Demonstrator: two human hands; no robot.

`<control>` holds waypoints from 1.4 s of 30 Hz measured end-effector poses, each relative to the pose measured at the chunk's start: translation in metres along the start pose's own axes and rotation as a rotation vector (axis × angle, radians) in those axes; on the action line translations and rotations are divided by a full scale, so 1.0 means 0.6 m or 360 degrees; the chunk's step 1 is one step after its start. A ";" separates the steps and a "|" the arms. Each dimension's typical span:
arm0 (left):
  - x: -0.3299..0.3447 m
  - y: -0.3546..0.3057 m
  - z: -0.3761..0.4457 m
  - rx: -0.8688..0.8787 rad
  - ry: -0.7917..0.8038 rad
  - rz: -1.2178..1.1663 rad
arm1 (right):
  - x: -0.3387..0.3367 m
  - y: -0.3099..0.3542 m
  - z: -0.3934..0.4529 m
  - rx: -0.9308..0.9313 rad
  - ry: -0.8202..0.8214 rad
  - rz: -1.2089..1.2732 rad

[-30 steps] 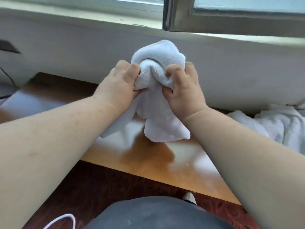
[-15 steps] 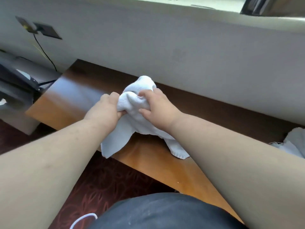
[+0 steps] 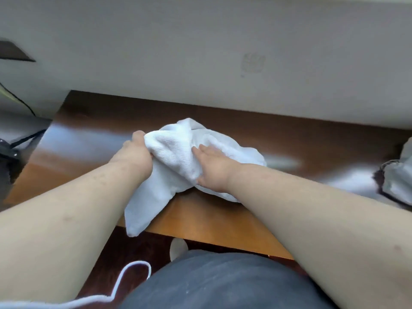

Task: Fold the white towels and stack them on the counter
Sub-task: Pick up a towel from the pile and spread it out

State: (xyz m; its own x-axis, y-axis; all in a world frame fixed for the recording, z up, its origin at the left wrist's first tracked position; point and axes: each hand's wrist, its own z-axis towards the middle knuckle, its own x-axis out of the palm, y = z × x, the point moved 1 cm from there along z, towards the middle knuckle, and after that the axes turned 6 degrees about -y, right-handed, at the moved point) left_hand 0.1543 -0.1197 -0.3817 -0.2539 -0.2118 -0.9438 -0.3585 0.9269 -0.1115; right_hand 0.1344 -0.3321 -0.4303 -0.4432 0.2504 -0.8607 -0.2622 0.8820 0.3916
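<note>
You are bringing the white towel (image 3: 178, 161) down: a second ago you were holding it bunched up in front of the wall, and now most of it is lying on the wooden counter (image 3: 89, 134), one end hanging over the near edge. Your left hand (image 3: 133, 152) is gripping the bunched left side, fingers curled into the cloth. Your right hand (image 3: 214, 168) is pressing on top with straighter fingers. The towel is looking crumpled, so I judge the folding is only starting. More towels (image 3: 399, 175) are waiting at the far right.
</note>
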 end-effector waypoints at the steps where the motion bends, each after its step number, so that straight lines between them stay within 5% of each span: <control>1: 0.003 0.001 0.012 0.0044 0.0050 0.0023 | 0.018 0.003 -0.001 0.0069 0.0053 0.0025; 3: 0.007 -0.004 0.029 0.0225 0.0037 0.0119 | 0.046 0.013 -0.004 0.0170 -0.0017 0.0077; 7: 0.014 -0.046 0.035 0.1118 -0.0261 0.0299 | 0.075 0.016 -0.024 0.0291 -0.0262 0.0207; 10: 0.039 -0.088 0.032 0.1549 -0.0209 0.0433 | 0.086 -0.001 -0.077 0.0525 -0.0513 0.0259; 15: 0.078 -0.128 0.054 0.1343 -0.0173 0.0880 | 0.118 -0.063 -0.193 0.1414 -0.0773 0.0189; 19: 0.094 -0.142 0.055 0.1279 -0.0085 0.1070 | 0.131 -0.103 -0.218 0.1820 -0.0802 0.0992; 25: 0.107 -0.174 0.041 0.1540 -0.0159 0.0928 | 0.131 -0.130 -0.197 0.1764 -0.0784 0.1213; 29: 0.106 -0.232 0.021 0.1841 0.0099 0.0552 | 0.103 -0.112 -0.213 0.1491 -0.1153 0.1307; 33: 0.099 -0.278 -0.001 0.2025 0.0343 0.0865 | 0.085 -0.094 -0.232 0.1346 -0.1463 0.1378; 37: 0.072 -0.268 -0.002 0.2022 0.0427 0.0379 | 0.087 -0.111 -0.228 0.1338 -0.1951 0.2146; 42: 0.024 -0.247 -0.008 0.1879 0.0461 0.0174 | 0.068 -0.107 -0.193 0.1306 -0.1380 0.2305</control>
State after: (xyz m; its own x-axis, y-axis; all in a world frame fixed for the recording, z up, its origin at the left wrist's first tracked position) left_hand 0.1993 -0.2617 -0.3773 -0.4764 -0.0365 -0.8784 0.6758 0.6239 -0.3924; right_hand 0.0342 -0.4249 -0.4529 0.6534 0.7550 -0.0558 0.4084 -0.2895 0.8657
